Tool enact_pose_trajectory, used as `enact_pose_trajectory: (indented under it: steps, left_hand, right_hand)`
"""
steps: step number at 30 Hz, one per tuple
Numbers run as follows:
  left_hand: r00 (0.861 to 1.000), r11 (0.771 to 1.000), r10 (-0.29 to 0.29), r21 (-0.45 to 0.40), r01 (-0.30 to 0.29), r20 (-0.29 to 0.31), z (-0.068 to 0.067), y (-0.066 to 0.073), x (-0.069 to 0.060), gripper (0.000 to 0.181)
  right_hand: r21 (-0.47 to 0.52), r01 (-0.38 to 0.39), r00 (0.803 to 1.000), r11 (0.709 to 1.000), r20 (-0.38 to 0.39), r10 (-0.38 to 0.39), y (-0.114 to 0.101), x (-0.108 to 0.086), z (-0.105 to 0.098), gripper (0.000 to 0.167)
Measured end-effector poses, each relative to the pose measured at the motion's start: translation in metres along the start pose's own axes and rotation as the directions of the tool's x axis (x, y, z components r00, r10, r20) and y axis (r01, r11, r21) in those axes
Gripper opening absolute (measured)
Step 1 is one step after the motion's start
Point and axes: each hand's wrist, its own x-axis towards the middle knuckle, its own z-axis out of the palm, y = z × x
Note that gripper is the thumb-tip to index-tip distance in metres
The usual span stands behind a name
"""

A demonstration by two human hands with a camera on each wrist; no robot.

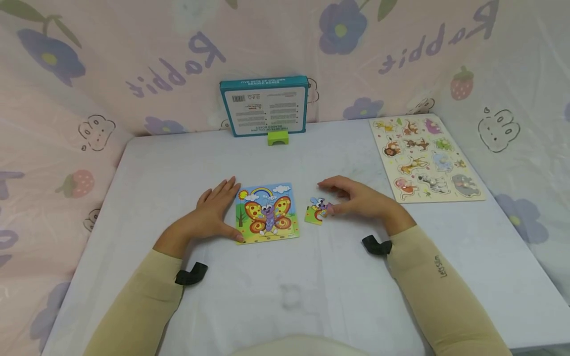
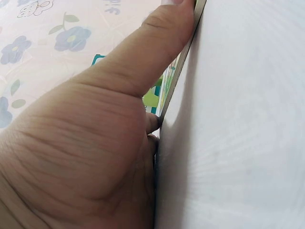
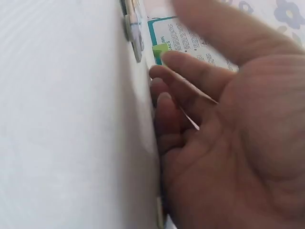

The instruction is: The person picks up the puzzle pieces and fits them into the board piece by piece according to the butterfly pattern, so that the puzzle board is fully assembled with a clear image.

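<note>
A square butterfly puzzle board [image 1: 268, 217] lies flat on the table in the head view. My left hand [image 1: 206, 217] rests along its left side, fingers stretched out near the top corner and thumb on the bottom corner. In the left wrist view the thumb [image 2: 152, 47] touches the board's edge. Just right of the board lie a few loose puzzle pieces [image 1: 314, 215], partly overlapping. Over them hovers my right hand [image 1: 358, 198], its thumb by the pieces and its fingers loosely bent. The right wrist view shows a gap between thumb and fingers, with nothing held there.
A cream animal peg puzzle [image 1: 403, 190] lies at the right of the table. At the back, a teal-edged box [image 1: 267, 106] stands upright behind a green block [image 1: 278, 138]. A patterned cloth hangs round the table's back and sides.
</note>
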Motion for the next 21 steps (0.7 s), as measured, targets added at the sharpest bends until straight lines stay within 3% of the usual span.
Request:
enact_pose_trajectory:
  steps: [4, 8, 12, 15, 18, 21]
  left_hand:
    - [1.000, 1.000, 0.000, 0.004, 0.000, -0.003, 0.002, -0.004, 0.002, 0.154]
    - [1.000, 1.000, -0.012, 0.009, 0.012, -0.006, 0.003, -0.007, 0.003, 0.154]
    - [1.000, 1.000, -0.021, 0.012, 0.021, -0.004, 0.003, -0.006, 0.004, 0.153]
    - [1.000, 1.000, -0.023, 0.019, 0.023, -0.002, 0.003, -0.005, 0.003, 0.152]
    - [1.000, 1.000, -0.011, 0.009, 0.011, -0.002, 0.002, -0.004, 0.002, 0.152]
    - [1.000, 1.000, -0.008, 0.003, 0.008, -0.003, 0.001, -0.003, 0.001, 0.152]
  right_hand:
    - [-0.116, 0.033, 0.999, 0.993, 0.036, -0.029, -0.005, 0.001, 0.003, 0.062]
    - [-0.144, 0.043, 0.999, 0.989, 0.011, -0.041, -0.008, 0.003, 0.007, 0.048]
    - [-0.113, 0.042, 0.998, 0.993, -0.034, -0.046, -0.009, 0.005, 0.010, 0.044]
    - [-0.063, -0.012, 0.996, 0.998, -0.091, 0.006, -0.012, 0.005, 0.012, 0.041]
    - [-0.003, -0.072, 0.985, 0.997, -0.158, 0.071, -0.013, 0.005, 0.014, 0.028]
    - [0.051, -0.080, 0.971, 0.995, -0.221, 0.090, -0.014, 0.006, 0.016, 0.016]
